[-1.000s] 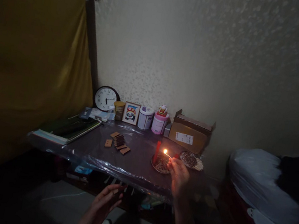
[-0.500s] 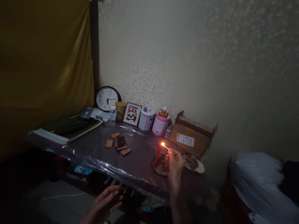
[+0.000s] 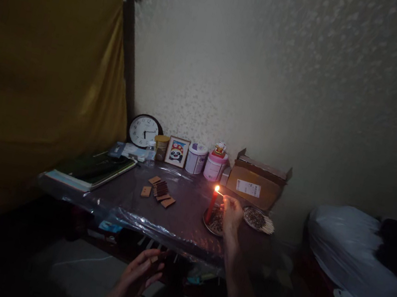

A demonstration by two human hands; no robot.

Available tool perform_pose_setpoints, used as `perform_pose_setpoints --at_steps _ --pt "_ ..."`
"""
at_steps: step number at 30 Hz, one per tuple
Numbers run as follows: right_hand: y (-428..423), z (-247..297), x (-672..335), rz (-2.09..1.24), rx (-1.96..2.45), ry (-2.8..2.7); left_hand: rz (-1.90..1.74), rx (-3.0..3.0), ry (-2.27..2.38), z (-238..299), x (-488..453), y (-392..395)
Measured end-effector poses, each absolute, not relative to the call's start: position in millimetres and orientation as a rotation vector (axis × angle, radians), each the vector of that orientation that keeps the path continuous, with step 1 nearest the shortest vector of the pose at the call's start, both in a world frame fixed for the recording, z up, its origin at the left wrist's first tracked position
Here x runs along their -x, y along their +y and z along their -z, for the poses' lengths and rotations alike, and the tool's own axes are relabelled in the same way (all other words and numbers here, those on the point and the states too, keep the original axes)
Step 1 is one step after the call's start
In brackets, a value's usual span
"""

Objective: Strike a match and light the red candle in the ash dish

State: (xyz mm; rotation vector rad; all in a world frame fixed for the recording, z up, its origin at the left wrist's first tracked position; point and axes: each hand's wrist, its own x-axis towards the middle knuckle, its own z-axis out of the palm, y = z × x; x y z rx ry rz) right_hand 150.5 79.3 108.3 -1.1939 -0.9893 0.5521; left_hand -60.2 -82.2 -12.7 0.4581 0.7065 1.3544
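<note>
My right hand (image 3: 232,215) pinches a thin matchstick (image 3: 220,194) near its end. Its tip meets a bright flame (image 3: 217,188) at the top of an upright red candle (image 3: 212,206). That candle stands in a shallow dish (image 3: 205,221) of dark, grainy bits, partly hidden behind my hand. Below the table's front edge, my left hand (image 3: 137,272) has its fingers closed around a small brown matchbox (image 3: 154,259), mostly in shadow. Several similar small tan and dark brown matchboxes (image 3: 161,190) lie in a cluster on the table (image 3: 174,220).
Right of my hand, a second dish (image 3: 253,218) holds dark bits, with more matchsticks (image 3: 268,226) at its side. An open cardboard box (image 3: 257,183), a pink tub (image 3: 214,166), a white tub (image 3: 195,159), a framed panda picture (image 3: 177,152) and a clock (image 3: 143,130) line the back.
The flame at the candle top looks slightly taller and brighter. The view has shifted a little; both hands keep nearly the same positions.
</note>
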Motion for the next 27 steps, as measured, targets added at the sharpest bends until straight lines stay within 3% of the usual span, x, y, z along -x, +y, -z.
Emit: perform_pose_setpoints --at_steps 27 --pt "91.6 -95.5 -156.9 -0.542 1.182 -1.001 -1.325 -0.527 0.713 1.8 59.1 -89.3"
